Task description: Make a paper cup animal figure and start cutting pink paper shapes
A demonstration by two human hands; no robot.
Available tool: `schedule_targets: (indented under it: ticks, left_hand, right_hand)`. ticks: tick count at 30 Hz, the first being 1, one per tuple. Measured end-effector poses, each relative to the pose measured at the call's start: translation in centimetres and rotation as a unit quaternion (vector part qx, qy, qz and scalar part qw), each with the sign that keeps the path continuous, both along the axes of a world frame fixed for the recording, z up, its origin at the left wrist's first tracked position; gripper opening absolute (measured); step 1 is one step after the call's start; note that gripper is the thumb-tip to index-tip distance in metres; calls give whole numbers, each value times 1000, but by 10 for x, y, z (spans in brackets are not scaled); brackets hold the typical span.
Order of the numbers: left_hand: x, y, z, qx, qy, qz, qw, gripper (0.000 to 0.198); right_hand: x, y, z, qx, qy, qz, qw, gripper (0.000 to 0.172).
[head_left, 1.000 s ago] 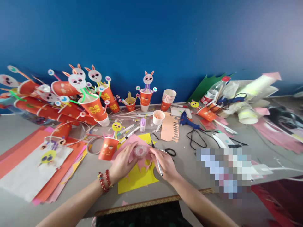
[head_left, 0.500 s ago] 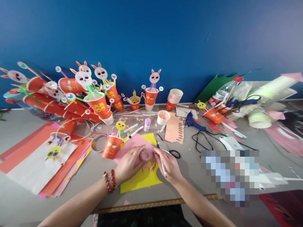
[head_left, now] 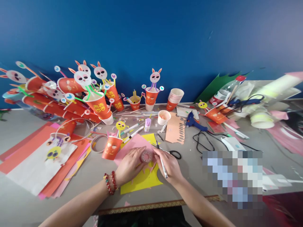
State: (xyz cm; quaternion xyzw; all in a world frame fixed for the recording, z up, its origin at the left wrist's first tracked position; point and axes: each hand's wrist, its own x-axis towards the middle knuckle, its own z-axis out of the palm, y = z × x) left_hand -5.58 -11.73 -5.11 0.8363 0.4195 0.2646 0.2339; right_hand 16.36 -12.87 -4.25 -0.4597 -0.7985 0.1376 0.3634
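Note:
My left hand (head_left: 131, 164) is closed around the edge of a small clear roll of tape (head_left: 146, 156), pressing it against pink paper (head_left: 134, 143). That pink sheet, with pieces cut out of its lower edge, lies over yellow paper (head_left: 142, 183). In my right hand (head_left: 169, 164) is a pen (head_left: 163, 168), held between the fingers close to the right side of the tape roll. The fingers partly hide where the pen tip meets the paper. Black-handled scissors (head_left: 175, 154) lie just beyond my right hand.
An orange paper cup (head_left: 111, 148) with a yellow face stands left of the papers. Several rabbit-decorated cups (head_left: 98, 105) crowd the back left. A blue glue gun (head_left: 195, 123) with its black cord lies to the right. Coloured sheets (head_left: 40, 164) are stacked at left.
Both hands keep nearly the same grips and places. The tape roll sits very slightly farther right in view, and the camera view has shifted a little.

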Motion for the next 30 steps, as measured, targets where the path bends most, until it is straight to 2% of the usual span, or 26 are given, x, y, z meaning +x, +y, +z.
schedule_targets:
  ticks: [17, 30]
  left_hand:
    - [0, -1, 6, -2, 2, -4, 1000, 53]
    - [-1, -3, 3, 16, -3, -20, 1000, 50]
  right_hand:
    - [0, 2, -1, -6, -6, -5, 1000, 31]
    - [1, 3, -1, -13, 0, -6, 1000, 30]
